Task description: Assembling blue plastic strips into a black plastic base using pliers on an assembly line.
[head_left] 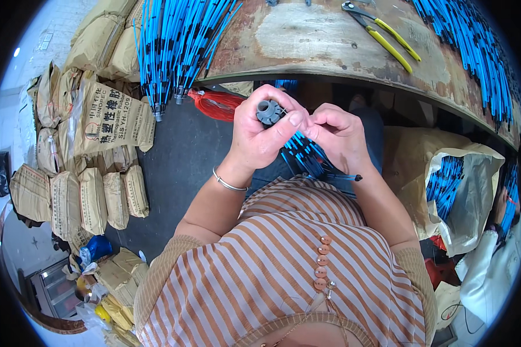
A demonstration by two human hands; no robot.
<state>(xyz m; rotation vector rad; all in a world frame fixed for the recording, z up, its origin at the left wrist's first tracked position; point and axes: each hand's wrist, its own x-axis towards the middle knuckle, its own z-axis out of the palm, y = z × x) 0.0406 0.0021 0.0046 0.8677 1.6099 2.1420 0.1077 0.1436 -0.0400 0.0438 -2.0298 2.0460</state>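
My left hand (264,127), with a bangle on its wrist, is closed around a grey plastic hub (269,111). The hub is round and notched, with a hole in its upward end. Thin blue rods with black fittings (308,155) hang beneath my hands, in front of my striped top. Close against the left thumb, my right hand (337,130) is pinched shut at the hub's side. Whatever sits between its fingertips is hidden. One rod's black tip (358,178) sticks out to the right below my right wrist.
A worn wooden table (295,34) spans the far side, bearing yellow-handled pliers (388,40) and bundles of blue rods (176,43) at left and right (474,58). Red strands (214,104) hang below its edge. Brown sacks (78,196) pile up left; an open sack (469,191) holds rods at right.
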